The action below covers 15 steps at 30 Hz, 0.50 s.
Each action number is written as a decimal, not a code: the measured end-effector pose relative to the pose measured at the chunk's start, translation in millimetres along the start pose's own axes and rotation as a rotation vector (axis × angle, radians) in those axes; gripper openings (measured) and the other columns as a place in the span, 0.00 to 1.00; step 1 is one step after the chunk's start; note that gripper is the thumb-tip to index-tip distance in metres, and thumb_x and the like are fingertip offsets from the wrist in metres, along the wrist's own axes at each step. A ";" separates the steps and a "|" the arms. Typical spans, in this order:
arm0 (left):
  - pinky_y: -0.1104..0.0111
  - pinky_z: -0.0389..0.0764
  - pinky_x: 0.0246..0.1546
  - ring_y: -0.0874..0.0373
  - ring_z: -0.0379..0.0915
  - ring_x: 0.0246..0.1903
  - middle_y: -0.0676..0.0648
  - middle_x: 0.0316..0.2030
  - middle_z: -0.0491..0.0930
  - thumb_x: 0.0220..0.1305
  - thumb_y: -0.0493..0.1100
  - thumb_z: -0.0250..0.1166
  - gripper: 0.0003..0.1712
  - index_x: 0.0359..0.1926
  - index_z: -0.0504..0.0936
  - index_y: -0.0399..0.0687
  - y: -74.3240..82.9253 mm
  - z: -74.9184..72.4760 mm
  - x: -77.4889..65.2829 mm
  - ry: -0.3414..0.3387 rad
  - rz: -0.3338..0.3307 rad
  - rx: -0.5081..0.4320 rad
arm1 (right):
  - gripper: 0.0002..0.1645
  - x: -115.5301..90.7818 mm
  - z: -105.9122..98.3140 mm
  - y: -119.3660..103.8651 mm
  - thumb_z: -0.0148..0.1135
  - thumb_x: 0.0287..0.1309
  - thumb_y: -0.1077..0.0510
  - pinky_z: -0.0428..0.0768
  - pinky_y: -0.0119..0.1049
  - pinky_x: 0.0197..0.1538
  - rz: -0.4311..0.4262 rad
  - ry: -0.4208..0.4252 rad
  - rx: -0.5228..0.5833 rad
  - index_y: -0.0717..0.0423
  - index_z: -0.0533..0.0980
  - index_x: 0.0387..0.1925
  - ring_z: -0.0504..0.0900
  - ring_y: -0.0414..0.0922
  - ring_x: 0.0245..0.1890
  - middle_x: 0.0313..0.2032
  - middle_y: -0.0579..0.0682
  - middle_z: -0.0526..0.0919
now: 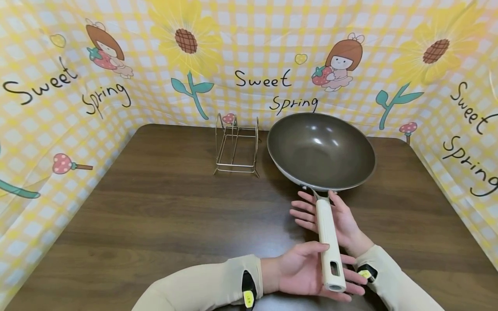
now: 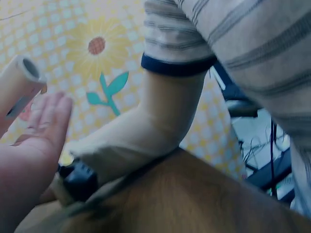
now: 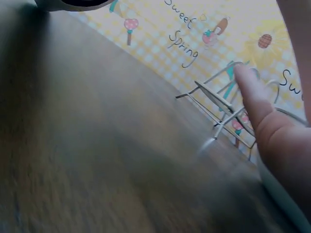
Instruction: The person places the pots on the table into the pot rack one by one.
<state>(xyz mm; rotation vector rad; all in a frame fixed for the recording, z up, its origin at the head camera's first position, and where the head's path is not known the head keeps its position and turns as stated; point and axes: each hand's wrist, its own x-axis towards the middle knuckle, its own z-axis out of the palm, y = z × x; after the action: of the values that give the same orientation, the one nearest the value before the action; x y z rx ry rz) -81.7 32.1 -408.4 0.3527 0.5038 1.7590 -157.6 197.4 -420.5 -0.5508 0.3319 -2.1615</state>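
Observation:
A wok with a dark brown inside and a pale outer side is at the back right of the table, its cream handle pointing toward me. My left hand, palm up, lies under the handle's near end, thumb against its side and fingers stretched out beyond it. Closer to the pan, my right hand is also palm up beneath the handle, with straight fingers showing on the left and the thumb on the right. In the left wrist view, the handle's hollow end is above the left fingers.
Left of the wok, a thin metal wire rack stands near the back of the brown wooden table. A yellow checked cloth with flowers and lettering surrounds the table on the back and sides.

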 end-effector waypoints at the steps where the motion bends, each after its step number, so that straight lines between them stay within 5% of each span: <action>1: 0.45 0.43 0.72 0.31 0.37 0.73 0.26 0.74 0.43 0.62 0.63 0.63 0.45 0.70 0.57 0.44 -1.1 1.7 1.6 0.002 0.014 -0.014 | 0.50 0.9 0.1 0.9 0.06 0.71 0.35 0.51 0.47 0.74 -0.005 0.002 -0.008 0.61 0.57 0.74 0.59 0.58 0.73 0.70 0.63 0.64; 8: 0.48 0.47 0.72 0.38 0.40 0.75 0.30 0.75 0.45 0.76 0.49 0.43 0.27 0.71 0.59 0.44 -2.7 17.3 7.6 0.120 0.075 -0.038 | 0.38 5.0 -0.3 6.0 0.18 0.77 0.42 0.67 0.41 0.68 -0.042 0.053 -0.078 0.57 0.61 0.73 0.72 0.50 0.66 0.66 0.56 0.73; 13: 0.51 0.54 0.71 0.51 0.63 0.68 0.34 0.75 0.50 0.77 0.45 0.41 0.17 0.61 0.67 0.53 -1.6 19.7 8.7 0.167 0.056 -0.018 | 0.42 5.1 -1.6 7.5 0.13 0.75 0.41 0.68 0.37 0.66 -0.056 -0.010 0.057 0.57 0.59 0.74 0.73 0.49 0.65 0.67 0.55 0.71; 15: 0.51 0.55 0.71 0.56 0.71 0.59 0.39 0.71 0.61 0.77 0.44 0.40 0.14 0.56 0.69 0.54 -0.9 19.6 8.1 0.157 0.054 -0.029 | 0.38 3.3 -3.1 8.1 0.19 0.77 0.42 0.69 0.37 0.65 -0.053 -0.013 0.137 0.56 0.60 0.74 0.74 0.49 0.64 0.67 0.56 0.71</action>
<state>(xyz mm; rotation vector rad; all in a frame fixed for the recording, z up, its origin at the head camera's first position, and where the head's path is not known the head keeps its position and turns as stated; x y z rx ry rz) -73.3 43.0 -392.3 0.2105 0.5847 1.8536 -155.3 190.1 -425.7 -0.5000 0.1618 -2.2117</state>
